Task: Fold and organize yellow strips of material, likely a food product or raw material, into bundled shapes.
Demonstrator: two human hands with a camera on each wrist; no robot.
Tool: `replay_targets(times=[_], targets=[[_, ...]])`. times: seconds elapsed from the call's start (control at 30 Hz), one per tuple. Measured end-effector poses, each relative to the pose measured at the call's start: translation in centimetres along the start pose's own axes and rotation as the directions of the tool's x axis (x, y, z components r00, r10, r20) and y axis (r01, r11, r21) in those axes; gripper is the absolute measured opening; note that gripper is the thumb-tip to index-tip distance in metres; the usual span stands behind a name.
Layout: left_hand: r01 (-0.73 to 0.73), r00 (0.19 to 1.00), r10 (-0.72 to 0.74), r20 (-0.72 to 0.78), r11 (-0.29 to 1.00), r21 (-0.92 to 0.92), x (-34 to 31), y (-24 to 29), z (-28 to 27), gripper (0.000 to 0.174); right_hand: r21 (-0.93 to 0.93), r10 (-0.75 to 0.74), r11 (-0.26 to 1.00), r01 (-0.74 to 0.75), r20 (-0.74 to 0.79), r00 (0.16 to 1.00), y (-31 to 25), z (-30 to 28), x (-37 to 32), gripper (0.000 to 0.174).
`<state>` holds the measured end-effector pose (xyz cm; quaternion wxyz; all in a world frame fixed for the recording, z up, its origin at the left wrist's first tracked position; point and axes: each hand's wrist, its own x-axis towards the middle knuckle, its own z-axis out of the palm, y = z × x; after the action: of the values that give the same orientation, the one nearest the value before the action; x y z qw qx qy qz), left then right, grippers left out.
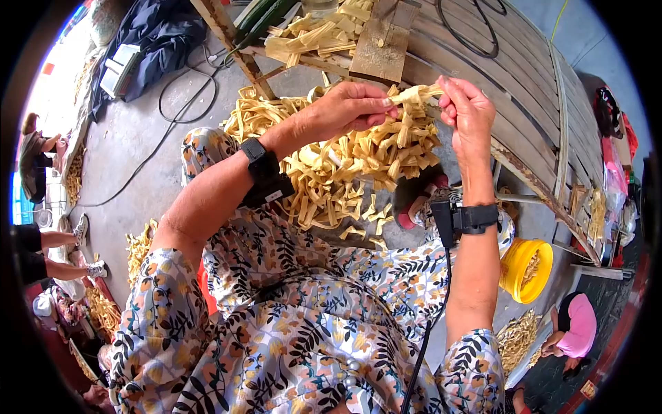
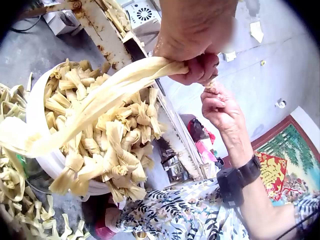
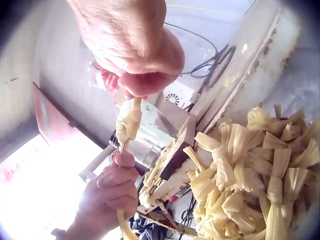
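A pale yellow, flat strip with a knot in it stretches between my two hands. On one side of the knot, my left hand pinches the strip with thumb and fingers. From that hand a long loose tail hangs, seen in the left wrist view. My right hand grips the short end on the other side, fingers curled. Below both hands, a heap of similar knotted strips fills a white bucket.
A slatted wooden table stands ahead, bearing a wooden block and loose strips. More strips hang around the heap. A yellow bucket stands at the right. A black cable crosses the floor at left. People sit at both sides.
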<state>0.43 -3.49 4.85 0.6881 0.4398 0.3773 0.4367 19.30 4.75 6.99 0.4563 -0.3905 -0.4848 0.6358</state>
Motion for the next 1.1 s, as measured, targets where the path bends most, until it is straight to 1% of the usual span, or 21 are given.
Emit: replay_targets(times=[0.07, 0.17, 0.2, 0.3, 0.37, 0.4, 0.47, 0.53, 0.57, 0.67, 0.7, 0.8, 0.9, 0.93, 1.0, 1.03, 1.1], targets=[[0.019, 1.0, -0.019, -0.025, 1.0, -0.02, -0.3, 0.1, 0.1, 0.024, 0.018, 0.012, 1.0, -0.012, -0.002, 1.0, 0.3, 0.0, -0.1, 0.012], [0.035, 0.999, -0.036, -0.035, 0.998, -0.047, -0.5, 0.0, 0.2, 0.023, 0.017, -0.006, 1.0, 0.005, 0.034, 0.999, 0.4, 0.0, -0.5, 0.014], [0.039, 0.999, -0.041, -0.033, 0.998, -0.053, -0.6, 0.0, 0.1, 0.023, -0.006, 0.036, 0.999, -0.036, 0.071, 0.997, 0.3, -0.1, -0.5, 0.016], [-0.003, 1.0, 0.002, 0.005, 0.993, 0.115, -1.1, 0.4, 0.1, 0.024, -0.102, 0.159, 0.984, -0.143, 0.173, 0.972, -0.2, -0.2, -0.6, 0.023], [-0.037, 0.999, 0.035, 0.016, 0.986, 0.165, -1.1, 0.6, -0.3, 0.024, -0.182, 0.241, 0.962, -0.202, 0.223, 0.945, -0.2, 0.4, -1.1, 0.029], [-0.054, 0.998, 0.05, 0.025, 0.981, 0.187, -1.0, 0.6, -0.4, 0.025, -0.18, 0.251, 0.961, -0.208, 0.271, 0.929, 0.6, 0.8, -1.2, 0.033], [-0.048, 0.999, 0.049, -0.001, 0.968, 0.246, -0.8, 0.4, -0.3, 0.025, -0.185, 0.202, 0.972, -0.147, 0.334, 0.921, 1.3, 1.9, -1.7, 0.028], [-0.014, 0.999, 0.024, -0.029, 0.955, 0.295, -0.8, 0.5, 0.1, 0.025, -0.102, 0.149, 0.988, -0.119, 0.371, 0.917, 1.8, 2.5, -1.5, 0.023], [-0.014, 0.998, 0.028, -0.052, 0.965, 0.262, -0.7, 0.2, -0.1, 0.025, -0.061, 0.122, 0.992, -0.107, 0.387, 0.914, 2.0, 2.5, -1.5, 0.02], [0.02, 0.999, -0.016, -0.032, 0.991, 0.13, -1.0, 0.8, -0.4, 0.024, 0.003, 0.133, 0.99, -0.139, 0.266, 0.955, 1.8, 2.4, -1.7, 0.014], [0.039, 0.999, -0.035, -0.032, 0.993, 0.115, -1.2, 1.1, -0.3, 0.024, 0.024, 0.161, 0.985, -0.174, 0.264, 0.951, 1.6, 2.1, -1.7, 0.013], [0.064, 0.998, -0.064, -0.005, 0.995, 0.071, -1.3, 1.1, -0.6, 0.024, 0.038, 0.167, 0.982, -0.185, 0.274, 0.947, 1.9, 1.7, -1.6, 0.014], [0.11, 0.993, -0.105, -0.048, 0.985, 0.13, -1.4, 1.4, -0.6, 0.024, -0.047, 0.201, 0.98, -0.195, 0.267, 0.942, 2.0, 1.7, -1.3, 0.018], [0.045, 0.999, -0.038, -0.036, 0.971, 0.233, -1.3, 1.2, -0.9, 0.023, -0.099, 0.211, 0.976, -0.192, 0.244, 0.947, 1.8, 1.8, -1.4, 0.02], [-0.082, 0.996, 0.088, 0.006, 0.901, 0.427, -0.7, 0.4, -1.2, 0.023, -0.2, 0.228, 0.961, -0.188, 0.198, 0.953, 1.3, 2.3, -1.6, 0.024], [-0.18, 0.981, 0.194, -0.01, 0.925, 0.336, -0.3, -0.1, -0.7, 0.02, -0.236, 0.197, 0.96, -0.151, 0.187, 0.962, 1.8, 2.5, -1.6, 0.025], [-0.101, 0.989, 0.143, -0.037, 0.839, 0.534, -0.1, 0.4, -1.0, 0.02, -0.311, 0.135, 0.947, -0.077, 0.171, 0.976, 2.9, 2.8, -1.2, 0.027]])
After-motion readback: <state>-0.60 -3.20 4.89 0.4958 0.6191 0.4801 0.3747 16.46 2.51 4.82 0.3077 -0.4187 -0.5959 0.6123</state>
